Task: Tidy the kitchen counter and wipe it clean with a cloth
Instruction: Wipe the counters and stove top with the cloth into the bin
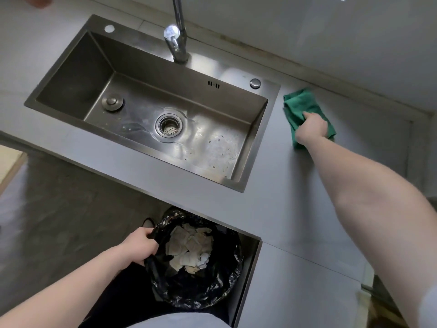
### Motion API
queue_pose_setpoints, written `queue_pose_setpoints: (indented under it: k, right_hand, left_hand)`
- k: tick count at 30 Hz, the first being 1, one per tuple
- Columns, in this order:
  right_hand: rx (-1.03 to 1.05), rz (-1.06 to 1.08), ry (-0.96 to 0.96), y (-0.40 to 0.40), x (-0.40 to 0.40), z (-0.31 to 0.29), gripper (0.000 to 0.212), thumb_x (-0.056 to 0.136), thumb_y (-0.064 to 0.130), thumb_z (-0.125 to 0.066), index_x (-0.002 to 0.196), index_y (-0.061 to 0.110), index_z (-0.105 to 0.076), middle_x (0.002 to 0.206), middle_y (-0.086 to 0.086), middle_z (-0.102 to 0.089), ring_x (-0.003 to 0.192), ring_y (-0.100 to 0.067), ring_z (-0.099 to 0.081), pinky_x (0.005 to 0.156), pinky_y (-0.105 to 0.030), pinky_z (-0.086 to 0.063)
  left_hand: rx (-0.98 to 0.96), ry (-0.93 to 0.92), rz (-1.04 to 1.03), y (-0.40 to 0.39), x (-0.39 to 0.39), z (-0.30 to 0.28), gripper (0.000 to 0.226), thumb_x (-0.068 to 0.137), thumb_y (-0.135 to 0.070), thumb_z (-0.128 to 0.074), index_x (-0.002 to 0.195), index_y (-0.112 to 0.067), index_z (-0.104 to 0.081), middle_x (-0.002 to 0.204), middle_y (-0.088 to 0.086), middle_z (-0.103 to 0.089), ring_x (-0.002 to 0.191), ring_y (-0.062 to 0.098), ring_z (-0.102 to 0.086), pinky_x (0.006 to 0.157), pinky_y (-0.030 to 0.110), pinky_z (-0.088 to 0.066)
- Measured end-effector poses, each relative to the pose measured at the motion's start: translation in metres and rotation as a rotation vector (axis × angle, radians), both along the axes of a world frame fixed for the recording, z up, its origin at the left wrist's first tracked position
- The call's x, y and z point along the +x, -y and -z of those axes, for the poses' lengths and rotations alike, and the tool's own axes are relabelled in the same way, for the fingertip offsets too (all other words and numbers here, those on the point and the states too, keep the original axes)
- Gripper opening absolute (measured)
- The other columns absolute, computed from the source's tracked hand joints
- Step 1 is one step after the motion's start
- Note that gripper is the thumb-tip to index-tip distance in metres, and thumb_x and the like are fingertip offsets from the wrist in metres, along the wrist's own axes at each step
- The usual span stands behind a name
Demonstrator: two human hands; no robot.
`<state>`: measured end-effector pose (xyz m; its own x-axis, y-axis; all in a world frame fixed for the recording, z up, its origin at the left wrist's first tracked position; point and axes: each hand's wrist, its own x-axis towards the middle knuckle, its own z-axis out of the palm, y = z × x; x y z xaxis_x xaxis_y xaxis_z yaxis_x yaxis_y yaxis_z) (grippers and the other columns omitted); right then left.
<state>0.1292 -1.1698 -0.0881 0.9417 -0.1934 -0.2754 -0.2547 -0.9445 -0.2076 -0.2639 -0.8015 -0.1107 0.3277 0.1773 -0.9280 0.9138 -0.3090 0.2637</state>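
Note:
A folded green cloth (298,104) lies on the grey counter (295,197) just right of the sink. My right hand (312,127) rests on top of the cloth with its fingers curled into it, arm stretched out over the counter. My left hand (139,245) grips the left rim of a bin lined with a black bag (201,290), held below the counter's front edge. Crumpled white paper scraps (191,247) lie inside the bag.
A dark steel sink (71,74) fills the middle, with a drain strainer (168,126), a loose plug (112,102) and a chrome tap (176,41) at the back. A grey wall runs behind the counter. Grey floor lies at the lower left.

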Motion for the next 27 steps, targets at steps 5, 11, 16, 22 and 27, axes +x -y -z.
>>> queue_pose_setpoints:
  k: [5, 11, 16, 22, 27]
  right_hand:
    - [-0.088, -0.177, 0.034, 0.004, -0.004, 0.013, 0.064, 0.083, 0.008, -0.065, 0.144, 0.021, -0.052, 0.145, -0.009, -0.05, 0.127, -0.039, -0.047, 0.108, -0.04, -0.041]
    - [-0.026, -0.299, 0.066, -0.006, -0.055, 0.007, 0.051, 0.081, 0.001, -0.064, 0.128, 0.021, -0.06, 0.133, -0.005, -0.053, 0.117, -0.039, -0.049, 0.099, -0.046, -0.047]
    - [0.044, -0.326, 0.026, -0.026, -0.126, 0.002, 0.048, 0.078, -0.005, -0.061, 0.115, 0.026, -0.062, 0.124, 0.003, -0.056, 0.113, -0.032, -0.047, 0.092, -0.047, -0.045]
    - [0.116, -0.32, -0.048, -0.053, -0.212, -0.003, 0.043, 0.078, -0.005, -0.06, 0.104, 0.029, -0.06, 0.117, 0.008, -0.055, 0.103, -0.026, -0.046, 0.087, -0.043, -0.043]
    - [0.238, -0.381, -0.2, -0.094, -0.289, -0.015, 0.042, 0.076, -0.004, -0.055, 0.098, 0.031, -0.056, 0.111, 0.011, -0.053, 0.1, -0.024, -0.047, 0.088, -0.038, -0.047]
  left_hand:
    - [0.022, 0.008, 0.013, -0.001, -0.003, 0.0, 0.031, 0.067, 0.0, -0.049, 0.083, -0.014, -0.071, 0.064, 0.007, -0.058, 0.057, 0.028, -0.064, 0.06, 0.043, -0.063]
    - [0.016, 0.009, 0.017, 0.002, -0.004, -0.002, 0.034, 0.067, -0.001, -0.048, 0.088, -0.012, -0.072, 0.069, 0.01, -0.062, 0.061, 0.029, -0.066, 0.06, 0.046, -0.064]
    - [0.007, 0.004, 0.017, 0.004, -0.004, -0.01, 0.029, 0.075, 0.003, -0.046, 0.088, -0.01, -0.069, 0.073, 0.01, -0.063, 0.066, 0.029, -0.067, 0.057, 0.037, -0.061]
    - [0.024, 0.011, 0.016, 0.007, -0.008, -0.019, 0.025, 0.077, 0.002, -0.047, 0.081, -0.013, -0.067, 0.077, 0.012, -0.064, 0.068, 0.029, -0.068, 0.052, 0.033, -0.059]
    - [0.011, 0.026, 0.045, 0.007, -0.011, -0.025, 0.022, 0.077, 0.001, -0.049, 0.084, -0.01, -0.067, 0.079, 0.012, -0.064, 0.068, 0.028, -0.068, 0.051, 0.031, -0.058]
